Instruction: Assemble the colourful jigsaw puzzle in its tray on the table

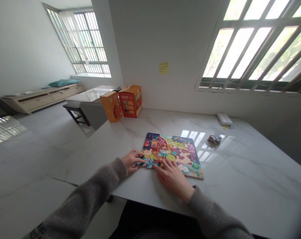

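Where the tabletop (240, 186) comes nearest the person, right hand (174, 177) rests palm down at the near edge of the puzzle (182, 151), left hand (132, 160) touching its left edge. Can't tell whether either grip is closed on anything. Puzzle flat. Stack of pieces (214, 139) to its right. Farther: orange box (112, 106), red box (130, 101); white device (225, 119) far right. Yellow note (163, 68) on wall (177, 36).

The puzzle (174, 151) lay on the table (242, 186) before you.
Your left hand (132, 160) was at its left edge, your right hand (173, 178) at its near edge; stacked pieces (214, 139) sat right, two boxes (129, 103) behind, leftward.
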Available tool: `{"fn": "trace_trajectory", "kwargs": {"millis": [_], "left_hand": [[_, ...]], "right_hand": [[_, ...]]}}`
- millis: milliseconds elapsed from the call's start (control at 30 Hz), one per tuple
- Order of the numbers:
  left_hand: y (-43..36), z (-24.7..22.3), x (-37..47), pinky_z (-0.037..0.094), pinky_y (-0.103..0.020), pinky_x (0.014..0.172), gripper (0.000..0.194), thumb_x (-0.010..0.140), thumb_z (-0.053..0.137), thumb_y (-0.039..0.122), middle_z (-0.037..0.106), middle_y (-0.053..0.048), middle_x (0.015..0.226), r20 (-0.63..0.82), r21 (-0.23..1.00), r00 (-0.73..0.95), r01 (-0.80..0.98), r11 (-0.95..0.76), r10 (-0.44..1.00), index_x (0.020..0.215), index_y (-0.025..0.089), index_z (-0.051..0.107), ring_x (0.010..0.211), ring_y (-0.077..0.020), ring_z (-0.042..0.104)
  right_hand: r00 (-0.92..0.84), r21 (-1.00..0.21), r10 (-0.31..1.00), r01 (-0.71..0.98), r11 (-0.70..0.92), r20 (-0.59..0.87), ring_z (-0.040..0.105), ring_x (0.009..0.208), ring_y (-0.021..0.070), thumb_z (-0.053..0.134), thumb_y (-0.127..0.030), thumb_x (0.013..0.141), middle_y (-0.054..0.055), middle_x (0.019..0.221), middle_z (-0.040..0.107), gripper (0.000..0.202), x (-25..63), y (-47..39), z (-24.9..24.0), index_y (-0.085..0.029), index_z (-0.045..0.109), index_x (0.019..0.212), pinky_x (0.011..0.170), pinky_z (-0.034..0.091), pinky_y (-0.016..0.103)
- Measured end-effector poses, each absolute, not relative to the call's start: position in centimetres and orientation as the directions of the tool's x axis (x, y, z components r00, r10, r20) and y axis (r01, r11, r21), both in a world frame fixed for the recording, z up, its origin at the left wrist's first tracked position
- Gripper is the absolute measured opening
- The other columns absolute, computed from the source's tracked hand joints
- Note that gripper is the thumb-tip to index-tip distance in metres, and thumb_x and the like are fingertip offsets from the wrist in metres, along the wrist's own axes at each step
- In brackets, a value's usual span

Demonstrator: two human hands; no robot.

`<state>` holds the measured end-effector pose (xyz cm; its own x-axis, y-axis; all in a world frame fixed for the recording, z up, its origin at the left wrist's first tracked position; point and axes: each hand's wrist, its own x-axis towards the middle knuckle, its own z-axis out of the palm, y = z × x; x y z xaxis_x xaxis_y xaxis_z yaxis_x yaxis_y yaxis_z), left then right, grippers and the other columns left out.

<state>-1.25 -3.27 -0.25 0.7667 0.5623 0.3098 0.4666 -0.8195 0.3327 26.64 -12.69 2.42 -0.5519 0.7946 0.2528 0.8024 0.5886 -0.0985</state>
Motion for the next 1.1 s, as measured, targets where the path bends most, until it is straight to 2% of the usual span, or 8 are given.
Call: {"fn": "trace_trajectory", "kwargs": {"millis": [267,467,833,1000,1100], "left_hand": [[-3.8,0.4,-1.3,0.052,-0.038,0.097,0.027,0.071,0.066,0.01,0.064,-0.008,0.116,0.356,0.403,0.708,0.473,-0.783,0.61,0.096,0.021,0.073,0.103,-0.0221,0.057],[-3.8,0.2,-1.0,0.051,-0.039,0.098,0.041,0.07,0.067,0.008,0.061,-0.009,0.125,0.358,0.399,0.731,0.443,-0.803,0.581,0.108,0.023,0.073,0.106,-0.0236,0.055],[-3.9,0.2,-0.3,0.05,-0.039,0.1,0.042,0.07,0.064,0.004,0.06,-0.005,0.127,0.312,0.333,0.779,0.447,-0.83,0.544,0.105,0.025,0.074,0.108,-0.0237,0.052],[-4.8,-0.7,-0.1,0.049,-0.038,0.1,0.029,0.083,0.06,0.008,0.062,-0.008,0.125,0.368,0.261,0.766,0.459,-0.849,0.527,0.105,0.024,0.072,0.109,-0.0233,0.052],[-5.1,-1.1,0.0,0.05,-0.038,0.099,0.022,0.092,0.056,0.015,0.063,-0.011,0.119,0.411,0.266,0.744,0.455,-0.85,0.527,0.104,0.022,0.072,0.108,-0.0227,0.054]], "right_hand": [[-0.553,-0.107,0.798,0.802,0.588,0.241,0.05,0.122,0.0329,0.057,-0.022,0.093,0.014,0.131,0.056,0.041,26.7,-12.8,2.8,-0.027,0.055,0.133,0.098,0.043,0.049],[-0.546,-0.098,0.8,0.808,0.582,0.25,0.049,0.123,0.0323,0.058,-0.023,0.092,0.014,0.132,0.055,0.043,26.5,-12.9,2.6,-0.027,0.055,0.135,0.098,0.043,0.048],[-0.552,-0.07,0.796,0.81,0.583,0.247,0.049,0.123,0.0318,0.056,-0.024,0.094,0.014,0.133,0.055,0.042,26.5,-12.8,2.6,-0.027,0.054,0.136,0.098,0.042,0.046],[-0.553,-0.077,0.796,0.808,0.584,0.246,0.049,0.124,0.0319,0.057,-0.023,0.093,0.013,0.133,0.055,0.044,26.6,-12.9,2.5,-0.027,0.053,0.137,0.099,0.042,0.047],[-0.553,-0.075,0.795,0.807,0.585,0.248,0.049,0.124,0.0321,0.057,-0.023,0.093,0.014,0.133,0.055,0.045,26.6,-12.9,2.4,-0.027,0.053,0.137,0.099,0.043,0.047]]}}
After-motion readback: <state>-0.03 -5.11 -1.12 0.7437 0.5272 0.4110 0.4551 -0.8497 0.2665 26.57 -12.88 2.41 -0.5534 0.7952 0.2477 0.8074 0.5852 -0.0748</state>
